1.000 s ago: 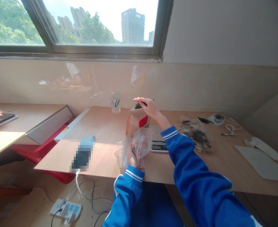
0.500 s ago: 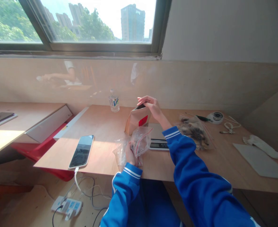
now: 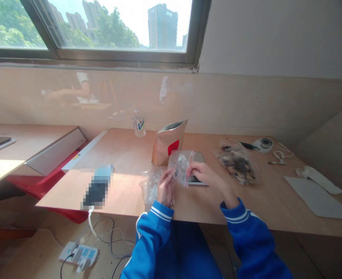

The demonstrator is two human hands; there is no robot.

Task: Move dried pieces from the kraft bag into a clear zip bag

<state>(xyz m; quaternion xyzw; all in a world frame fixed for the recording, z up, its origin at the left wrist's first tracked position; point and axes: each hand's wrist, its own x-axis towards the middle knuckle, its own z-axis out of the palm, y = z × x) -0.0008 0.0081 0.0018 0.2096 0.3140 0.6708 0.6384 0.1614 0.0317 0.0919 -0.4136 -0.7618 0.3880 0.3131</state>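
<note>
Between my two hands is a small clear zip bag (image 3: 181, 164) with a red seal line. My left hand (image 3: 165, 188) is closed on its left side, and my right hand (image 3: 201, 172) pinches it by the sealed edge. More clear plastic bags (image 3: 152, 188) lie on the table beside my left hand. Just behind the held bag, a brown paper pouch (image 3: 163, 145) with a red label stands upright, its top gaping. A flat kitchen scale (image 3: 200, 157) sits partly hidden beneath the bag and my right hand.
To the right lies a zip bag of dark dried pieces (image 3: 237, 162), near a white round camera (image 3: 265, 144), a cable (image 3: 281, 157), a white cloth (image 3: 319, 179) and a grey sheet (image 3: 316, 197). A bottle (image 3: 139, 124) stands behind; a phone (image 3: 98, 188) lies left, by the table edge.
My right hand has left the top of the paper pouch and come down to the clear zip bag. The pouch now stands by itself with its mouth spread wider.
</note>
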